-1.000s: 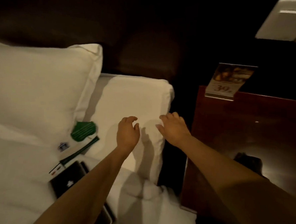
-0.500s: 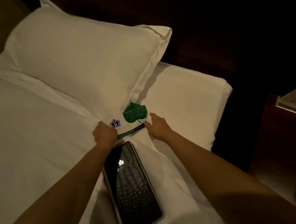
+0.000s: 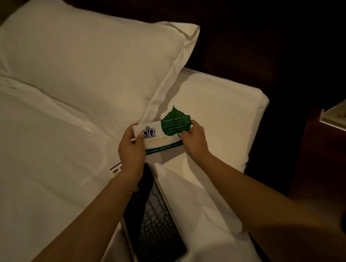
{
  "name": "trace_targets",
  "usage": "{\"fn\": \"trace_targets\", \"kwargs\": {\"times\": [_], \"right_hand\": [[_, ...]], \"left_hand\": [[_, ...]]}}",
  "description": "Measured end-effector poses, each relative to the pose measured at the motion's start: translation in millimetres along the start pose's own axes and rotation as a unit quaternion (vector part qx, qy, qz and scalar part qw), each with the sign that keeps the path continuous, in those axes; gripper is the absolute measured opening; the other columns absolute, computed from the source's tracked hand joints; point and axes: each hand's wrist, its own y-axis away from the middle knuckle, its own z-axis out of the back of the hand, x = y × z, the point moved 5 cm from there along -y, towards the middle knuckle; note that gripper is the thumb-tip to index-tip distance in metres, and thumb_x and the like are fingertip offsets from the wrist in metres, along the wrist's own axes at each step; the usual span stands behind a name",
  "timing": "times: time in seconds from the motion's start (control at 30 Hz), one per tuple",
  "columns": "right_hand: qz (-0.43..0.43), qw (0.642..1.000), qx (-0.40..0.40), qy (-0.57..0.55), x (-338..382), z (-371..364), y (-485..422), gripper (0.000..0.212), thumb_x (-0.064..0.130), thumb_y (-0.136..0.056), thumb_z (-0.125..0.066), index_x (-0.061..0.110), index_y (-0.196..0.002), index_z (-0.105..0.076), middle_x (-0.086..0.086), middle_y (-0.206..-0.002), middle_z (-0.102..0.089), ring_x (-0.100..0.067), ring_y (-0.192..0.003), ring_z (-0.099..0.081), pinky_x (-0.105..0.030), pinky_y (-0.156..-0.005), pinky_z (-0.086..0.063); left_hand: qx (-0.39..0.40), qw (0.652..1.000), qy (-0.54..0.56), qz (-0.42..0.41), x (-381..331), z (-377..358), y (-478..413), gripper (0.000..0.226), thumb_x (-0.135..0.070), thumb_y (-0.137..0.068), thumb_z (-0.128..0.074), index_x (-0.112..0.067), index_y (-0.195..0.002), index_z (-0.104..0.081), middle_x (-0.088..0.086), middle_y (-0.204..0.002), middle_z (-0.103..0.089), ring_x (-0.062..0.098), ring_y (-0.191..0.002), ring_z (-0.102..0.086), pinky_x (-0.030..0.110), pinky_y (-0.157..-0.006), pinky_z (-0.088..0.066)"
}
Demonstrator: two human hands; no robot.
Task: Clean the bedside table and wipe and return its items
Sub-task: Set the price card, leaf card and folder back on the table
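Fingers of your left hand (image 3: 132, 151) curl round one end of the white card (image 3: 158, 138), thumb beside its crown logo. Your right hand (image 3: 195, 139) pinches the green leaf card (image 3: 175, 123) at the white card's other end. Beneath your left wrist lies the black folder (image 3: 157, 223); the bedside table (image 3: 322, 162) stands well right of your right hand.

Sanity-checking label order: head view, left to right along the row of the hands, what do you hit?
left hand → white crown card → green leaf card → right hand → bedside table
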Motion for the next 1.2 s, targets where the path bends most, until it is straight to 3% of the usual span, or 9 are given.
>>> {"fn": "trace_targets", "kwargs": {"times": [0.17,0.3,0.4,0.53,0.7,0.77,0.87,1.1,1.2], "right_hand": [[0.017,0.993,-0.113,-0.032,5,100,10,0.042,-0.002,-0.089,-0.042,0.005,-0.130,-0.043,-0.022,-0.122,-0.050,-0.032,-0.106,-0.054,-0.045,-0.099,-0.045],[0.012,0.976,-0.215,-0.023,-10,200,24,0.046,-0.004,-0.090,-0.039,0.008,-0.134,-0.039,-0.015,-0.125,-0.045,-0.015,-0.099,-0.049,-0.027,-0.092,-0.041],[0.000,0.960,-0.278,-0.014,-31,277,39,0.045,-0.004,-0.091,-0.038,0.009,-0.134,-0.038,-0.011,-0.125,-0.043,-0.011,-0.095,-0.045,-0.021,-0.084,-0.036],[-0.034,0.938,-0.343,-0.024,-69,373,68,0.043,-0.002,-0.093,-0.037,0.009,-0.135,-0.037,-0.013,-0.126,-0.043,-0.016,-0.096,-0.046,-0.025,-0.084,-0.038],[-0.086,0.900,-0.424,-0.047,-126,473,101,0.046,-0.008,-0.089,-0.038,0.005,-0.133,-0.039,-0.020,-0.126,-0.045,-0.031,-0.107,-0.051,-0.039,-0.092,-0.043],[-0.105,0.893,-0.434,-0.060,-148,503,107,0.049,-0.010,-0.087,-0.037,0.005,-0.134,-0.038,-0.020,-0.127,-0.044,-0.032,-0.108,-0.052,-0.038,-0.095,-0.043],[-0.107,0.892,-0.432,-0.082,-175,539,107,0.053,-0.013,-0.084,-0.033,0.004,-0.134,-0.039,-0.022,-0.127,-0.045,-0.032,-0.107,-0.055,-0.045,-0.098,-0.046],[-0.088,0.920,-0.368,-0.098,-209,578,68,0.060,-0.015,-0.084,-0.036,0.008,-0.139,-0.033,-0.026,-0.126,-0.046,-0.037,-0.108,-0.054,-0.051,-0.102,-0.043],[-0.066,0.931,-0.349,-0.086,-212,586,51,0.060,-0.014,-0.085,-0.035,0.009,-0.140,-0.031,-0.027,-0.126,-0.045,-0.036,-0.106,-0.053,-0.045,-0.098,-0.046]], "left_hand": [[0.071,0.997,0.002,0.009,-41,-75,36,0.040,-0.002,-0.093,-0.042,-0.015,-0.130,-0.051,0.011,-0.125,-0.059,0.024,-0.104,-0.060,0.039,-0.090,-0.053],[0.156,0.987,-0.020,0.005,-71,-155,83,0.049,0.001,-0.092,-0.038,-0.017,-0.136,-0.044,0.006,-0.133,-0.054,0.019,-0.110,-0.053,0.040,-0.102,-0.046],[0.226,0.973,-0.051,-0.010,-87,-219,124,0.052,0.002,-0.090,-0.038,-0.019,-0.137,-0.043,0.005,-0.132,-0.056,0.022,-0.116,-0.053,0.040,-0.103,-0.045],[0.335,0.938,-0.084,-0.020,-97,-304,189,0.050,0.003,-0.089,-0.038,-0.021,-0.132,-0.046,0.002,-0.123,-0.060,0.015,-0.104,-0.056,0.022,-0.082,-0.049],[0.457,0.883,-0.106,-0.024,-100,-401,271,0.049,0.010,-0.082,-0.038,-0.018,-0.121,-0.051,0.007,-0.120,-0.063,0.023,-0.110,-0.060,0.038,-0.093,-0.052],[0.481,0.868,-0.121,-0.022,-99,-434,296,0.058,0.010,-0.083,-0.038,-0.018,-0.133,-0.044,0.008,-0.126,-0.061,0.025,-0.116,-0.057,0.040,-0.099,-0.049],[0.511,0.845,-0.152,-0.035,-98,-479,320,0.067,0.010,-0.085,-0.038,-0.018,-0.145,-0.028,0.006,-0.136,-0.053,0.023,-0.124,-0.050,0.031,-0.102,-0.042],[0.521,0.836,-0.157,-0.069,-96,-548,312,0.062,0.020,-0.082,-0.038,-0.012,-0.135,-0.039,0.017,-0.131,-0.056,0.029,-0.121,-0.053,0.043,-0.101,-0.046],[0.520,0.834,-0.169,-0.079,-92,-565,300,0.064,0.021,-0.080,-0.039,-0.012,-0.136,-0.039,0.016,-0.130,-0.058,0.030,-0.120,-0.055,0.045,-0.101,-0.047]]}}
